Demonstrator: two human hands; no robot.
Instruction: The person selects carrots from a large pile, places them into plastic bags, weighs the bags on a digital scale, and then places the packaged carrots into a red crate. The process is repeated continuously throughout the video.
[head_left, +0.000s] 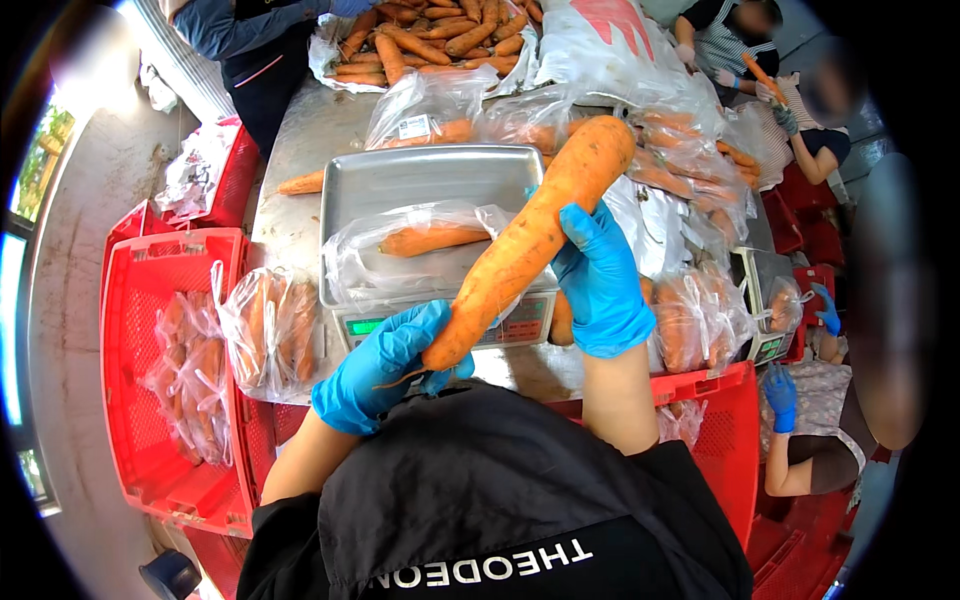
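Observation:
A large carrot is held slantwise between my two blue-gloved hands. My left hand grips its thin root end at the lower left. My right hand holds it from the right, nearer the thick upper end. Behind the carrot stands a digital scale with a steel tray and a lit green display. On the tray lies a clear plastic bag with a carrot in it. A tied bag of carrots sits left of the scale, and more tied bags sit to the right.
Red crates stand at the left, one with bagged carrots; another red crate is at the lower right. Loose carrots and a white sack lie at the back. Co-workers are at the right, another at the upper left.

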